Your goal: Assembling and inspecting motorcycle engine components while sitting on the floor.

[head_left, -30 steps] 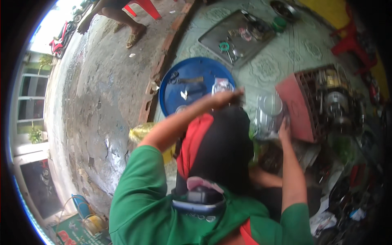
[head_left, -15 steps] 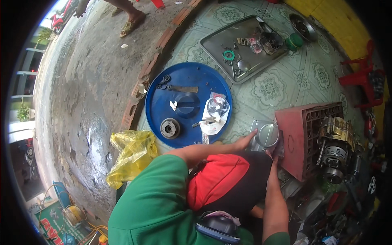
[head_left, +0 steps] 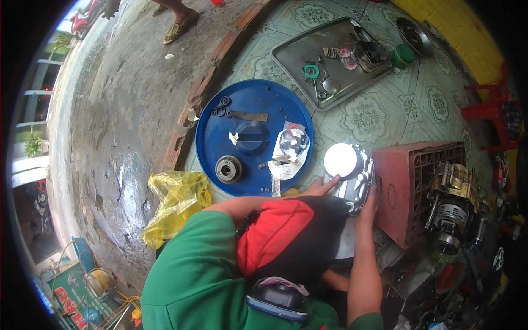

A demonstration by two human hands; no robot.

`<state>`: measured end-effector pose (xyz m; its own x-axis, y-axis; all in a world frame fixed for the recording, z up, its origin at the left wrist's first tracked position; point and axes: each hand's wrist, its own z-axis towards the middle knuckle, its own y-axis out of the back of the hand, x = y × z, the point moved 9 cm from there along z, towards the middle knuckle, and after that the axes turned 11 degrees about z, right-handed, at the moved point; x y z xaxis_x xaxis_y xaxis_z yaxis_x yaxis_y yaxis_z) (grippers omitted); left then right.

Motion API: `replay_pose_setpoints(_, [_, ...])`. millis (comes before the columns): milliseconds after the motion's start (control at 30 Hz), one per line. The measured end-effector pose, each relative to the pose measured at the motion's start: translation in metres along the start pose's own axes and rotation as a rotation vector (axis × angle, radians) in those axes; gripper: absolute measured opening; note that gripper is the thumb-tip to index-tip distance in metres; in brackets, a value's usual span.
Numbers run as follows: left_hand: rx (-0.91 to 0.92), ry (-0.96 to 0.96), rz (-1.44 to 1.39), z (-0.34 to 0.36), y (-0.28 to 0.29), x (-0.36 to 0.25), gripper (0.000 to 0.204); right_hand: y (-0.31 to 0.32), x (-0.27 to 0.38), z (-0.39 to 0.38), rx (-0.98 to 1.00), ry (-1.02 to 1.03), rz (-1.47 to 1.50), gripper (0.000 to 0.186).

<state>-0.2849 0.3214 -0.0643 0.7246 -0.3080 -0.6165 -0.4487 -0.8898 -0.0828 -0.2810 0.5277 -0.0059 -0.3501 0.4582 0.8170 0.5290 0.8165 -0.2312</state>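
Note:
A silver engine side cover [head_left: 355, 179] with a bright round face is held up between both my hands, beside a red crate [head_left: 391, 176]. My left hand [head_left: 325, 186] grips its left edge, with the thumb against the round part. At the cover's right edge my right hand [head_left: 369, 204] is closed around the rim, its fingers partly hidden. To the left lies a blue round lid [head_left: 214, 146], bearing a round metal clutch part [head_left: 228, 169], a flat metal bar [head_left: 247, 116], and bagged parts [head_left: 293, 144] on white paper.
A metal tray [head_left: 294, 52] of small parts lies beyond, beside a green tin [head_left: 402, 56]. An engine [head_left: 450, 206] stands at the crate's right. A yellow plastic bag [head_left: 177, 201] lies left, near a brick edging [head_left: 217, 58]. Another person's foot [head_left: 181, 25] shows at the top.
The engine cover has been tilted and turned, bringing its round face up and to the left. Both hands keep hold of it, with the left hand shifted slightly.

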Motion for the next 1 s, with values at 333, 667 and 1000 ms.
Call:
replay_pose_setpoints(333, [-0.584,-0.854,0.650,0.054,0.183,-0.190,0.035,-0.030,-0.015,0.044,-0.031,-0.161,0.181,0.065])
replay_pose_setpoints(667, [-0.825,-0.417,1.095,0.255,0.297,-0.328,0.087,-0.030,-0.032,0.045,-0.117,-0.164,0.289,0.063])
replay_pose_setpoints(1000, [-0.743,-0.579,1.231,0.215,0.169,-0.264,0.072,-0.108,0.048,0.108,-0.125,-0.065,0.241,0.068])
